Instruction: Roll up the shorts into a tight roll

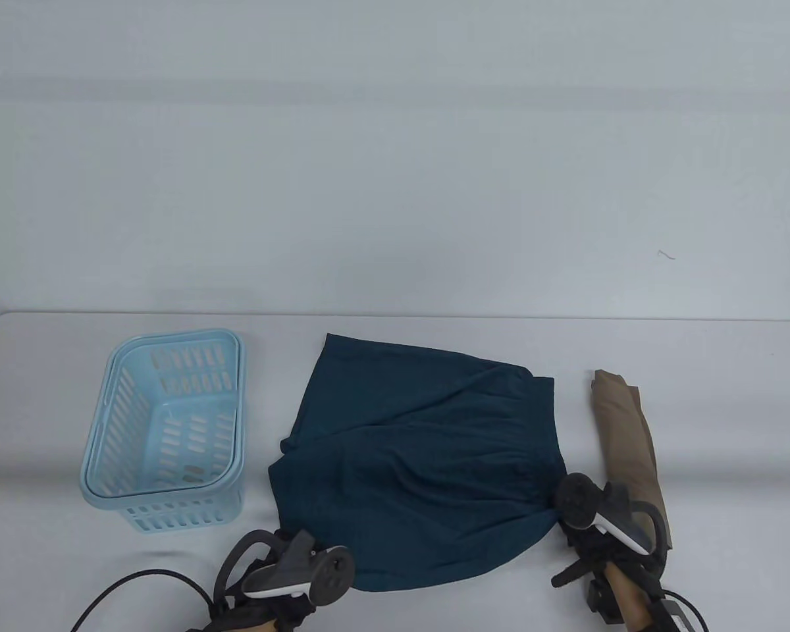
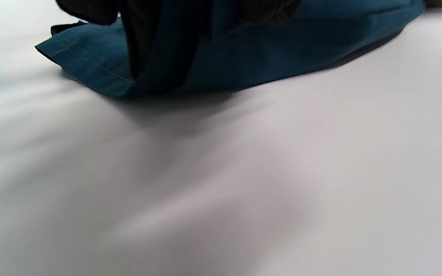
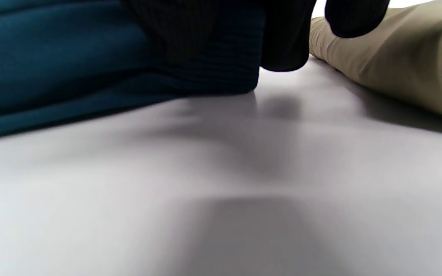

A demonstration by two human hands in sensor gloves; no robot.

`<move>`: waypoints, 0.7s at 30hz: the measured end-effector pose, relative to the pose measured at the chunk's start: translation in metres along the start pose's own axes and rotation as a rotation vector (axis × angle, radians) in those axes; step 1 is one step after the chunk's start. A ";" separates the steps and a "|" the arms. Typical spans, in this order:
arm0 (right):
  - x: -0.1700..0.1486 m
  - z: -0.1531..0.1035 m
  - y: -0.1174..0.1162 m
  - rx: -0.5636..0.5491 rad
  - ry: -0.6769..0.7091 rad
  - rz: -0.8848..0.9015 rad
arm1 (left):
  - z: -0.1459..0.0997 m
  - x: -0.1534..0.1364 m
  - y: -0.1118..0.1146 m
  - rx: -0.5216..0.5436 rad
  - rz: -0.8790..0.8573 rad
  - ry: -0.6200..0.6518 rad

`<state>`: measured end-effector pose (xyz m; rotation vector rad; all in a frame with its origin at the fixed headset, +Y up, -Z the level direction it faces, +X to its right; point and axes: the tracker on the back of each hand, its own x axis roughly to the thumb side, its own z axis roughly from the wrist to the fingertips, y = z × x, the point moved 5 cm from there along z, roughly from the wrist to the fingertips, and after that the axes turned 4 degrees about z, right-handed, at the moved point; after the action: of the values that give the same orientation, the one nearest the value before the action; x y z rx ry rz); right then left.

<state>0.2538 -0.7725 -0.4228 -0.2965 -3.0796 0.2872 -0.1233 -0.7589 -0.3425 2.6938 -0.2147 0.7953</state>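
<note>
Dark teal shorts lie spread on the white table, with creases running toward their near right corner. My left hand grips the near left corner, and in the left wrist view its gloved fingers come down over the hemmed edge of the shorts. My right hand grips the near right corner. In the right wrist view its fingers hold the ribbed waistband of the shorts against the table. The trackers hide most of both hands in the table view.
A light blue slotted plastic basket stands left of the shorts. A rolled tan garment lies just right of my right hand, and it also shows in the right wrist view. The table's far edge runs behind the shorts.
</note>
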 end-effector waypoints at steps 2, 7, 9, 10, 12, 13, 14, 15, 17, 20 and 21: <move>0.000 -0.003 0.007 -0.001 0.016 0.030 | -0.009 -0.008 -0.015 0.037 -0.098 0.002; 0.001 -0.013 0.030 0.033 0.058 0.165 | -0.044 -0.024 -0.067 0.190 -0.234 0.005; 0.001 -0.018 0.041 0.056 0.082 0.244 | -0.059 -0.026 -0.086 0.239 -0.254 0.016; 0.001 -0.021 0.047 0.071 0.097 0.286 | -0.068 -0.027 -0.095 0.262 -0.266 0.025; 0.002 -0.027 0.057 0.107 0.124 0.356 | -0.084 -0.029 -0.111 0.300 -0.286 0.041; 0.002 -0.031 0.061 0.133 0.141 0.392 | -0.092 -0.030 -0.119 0.320 -0.294 0.047; 0.002 -0.033 0.064 0.149 0.152 0.412 | -0.097 -0.031 -0.124 0.332 -0.299 0.053; 0.003 -0.037 0.069 0.173 0.172 0.443 | -0.104 -0.032 -0.131 0.346 -0.308 0.060; 0.004 -0.043 0.076 0.206 0.207 0.491 | -0.115 -0.034 -0.141 0.368 -0.326 0.073; 0.006 -0.051 0.085 0.262 0.255 0.562 | -0.128 -0.038 -0.154 0.398 -0.354 0.077; 0.006 -0.053 0.088 0.277 0.268 0.583 | -0.129 -0.041 -0.157 0.403 -0.357 0.067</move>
<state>0.2667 -0.6772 -0.3874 -1.1091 -2.5796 0.6193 -0.1855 -0.5649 -0.3039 2.9337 0.4800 0.8877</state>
